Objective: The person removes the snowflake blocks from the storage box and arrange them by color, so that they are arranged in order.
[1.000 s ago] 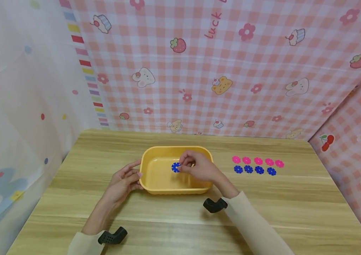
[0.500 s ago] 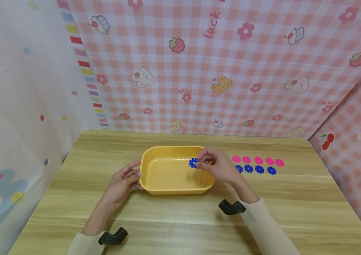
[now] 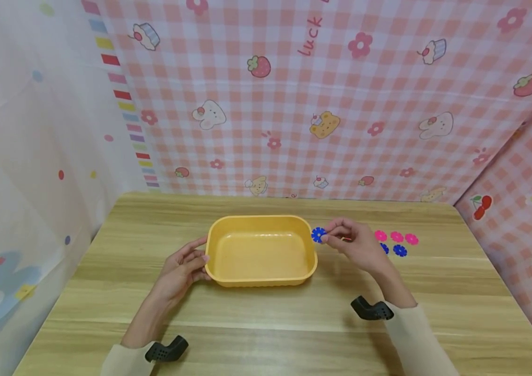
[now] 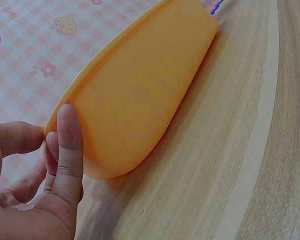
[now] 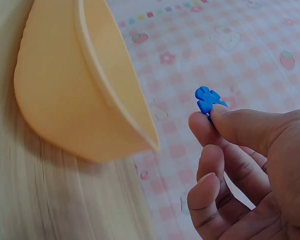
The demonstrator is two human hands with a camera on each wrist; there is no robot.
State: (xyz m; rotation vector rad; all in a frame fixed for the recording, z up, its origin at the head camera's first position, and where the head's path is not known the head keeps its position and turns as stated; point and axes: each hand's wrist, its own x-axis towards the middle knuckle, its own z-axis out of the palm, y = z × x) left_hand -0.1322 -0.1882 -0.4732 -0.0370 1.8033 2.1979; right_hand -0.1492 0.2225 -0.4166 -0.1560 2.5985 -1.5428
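My left hand point(image 3: 178, 274) holds the left end of a yellow plastic basin point(image 3: 261, 256), thumb at the rim and fingers against the outer wall. The left wrist view shows the basin's rim point(image 4: 105, 55) pinched between thumb and fingers. Nothing lies inside the basin. Just past its right end, my right hand point(image 3: 358, 246) pinches a blue notched plastic disc, a snowflake building piece point(image 3: 318, 234), between thumb and index finger. It is held up off the table, and the right wrist view has the blue snowflake piece point(image 5: 206, 97) partly covered by the thumb.
Right of the basin lie pink snowflake pieces point(image 3: 397, 237) in a back row and blue snowflake pieces point(image 3: 400, 250) in front, some hidden behind the right hand. The wooden table point(image 3: 247, 324) meets a pink checked cloth point(image 3: 289, 94) at the back.
My right hand has moved right, carrying the blue snowflake piece from over the basin to beyond its right rim. My left hand stays on the basin, which has not moved.
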